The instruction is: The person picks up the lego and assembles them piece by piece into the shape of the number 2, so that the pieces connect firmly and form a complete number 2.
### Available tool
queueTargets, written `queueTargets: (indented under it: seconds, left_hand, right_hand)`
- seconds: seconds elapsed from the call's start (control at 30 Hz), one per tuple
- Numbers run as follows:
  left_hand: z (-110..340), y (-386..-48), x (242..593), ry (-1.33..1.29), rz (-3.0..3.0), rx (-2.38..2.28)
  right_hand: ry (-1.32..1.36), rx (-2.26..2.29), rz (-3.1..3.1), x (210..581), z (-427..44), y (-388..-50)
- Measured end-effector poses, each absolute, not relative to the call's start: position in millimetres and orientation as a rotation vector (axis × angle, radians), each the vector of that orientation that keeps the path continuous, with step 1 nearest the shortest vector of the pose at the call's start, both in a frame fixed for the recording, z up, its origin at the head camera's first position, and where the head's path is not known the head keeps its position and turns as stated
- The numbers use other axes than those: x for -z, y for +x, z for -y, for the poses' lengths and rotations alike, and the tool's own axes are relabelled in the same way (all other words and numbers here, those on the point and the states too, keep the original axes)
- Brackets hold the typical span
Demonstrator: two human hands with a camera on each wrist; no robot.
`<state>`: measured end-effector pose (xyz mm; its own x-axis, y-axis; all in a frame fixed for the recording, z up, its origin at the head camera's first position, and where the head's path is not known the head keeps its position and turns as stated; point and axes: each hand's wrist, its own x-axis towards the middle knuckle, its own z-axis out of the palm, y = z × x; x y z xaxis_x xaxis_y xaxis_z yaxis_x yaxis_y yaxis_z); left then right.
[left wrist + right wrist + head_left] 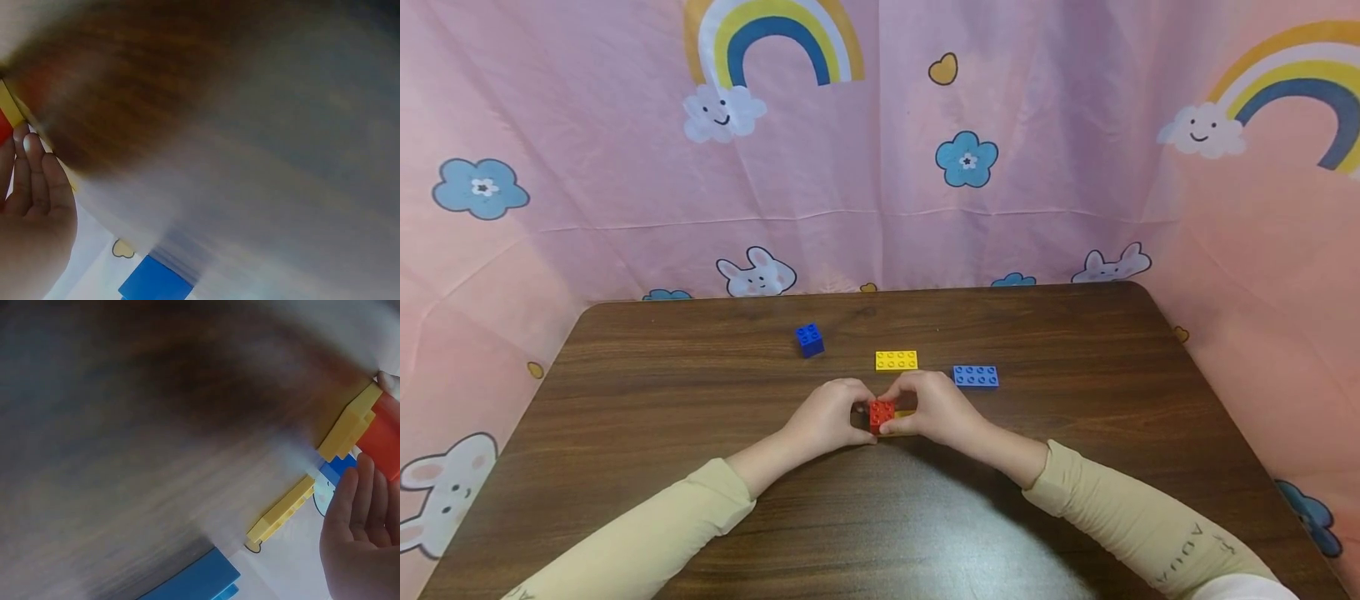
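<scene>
And there it is on the right sleeve, dark capital lettering that looks like "AQUA", its middle letters hard to make out, with a small unreadable mark beside it, while on the left sleeve a dark character sits clipped at the frame's bottom edge!

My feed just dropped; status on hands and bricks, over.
Left hand, right hand grip red brick. It sits on left end of near yellow brick; full seating unclear. Dark-blue brick, far yellow brick, light-blue brick beyond hands, not between them.
</scene>
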<state>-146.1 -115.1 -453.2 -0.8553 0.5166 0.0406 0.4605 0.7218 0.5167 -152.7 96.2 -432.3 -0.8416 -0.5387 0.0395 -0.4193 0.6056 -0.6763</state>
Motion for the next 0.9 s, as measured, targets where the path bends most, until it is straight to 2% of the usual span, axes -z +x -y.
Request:
queueTargets:
  seconds: [0.9]
  left_hand:
    - [124.4, -143.2, 450.7, 0.745, -2.751, -0.996]
  right_hand:
    - [-0.808, 1.062, -2.687, 435.4, -97.7, -151.9]
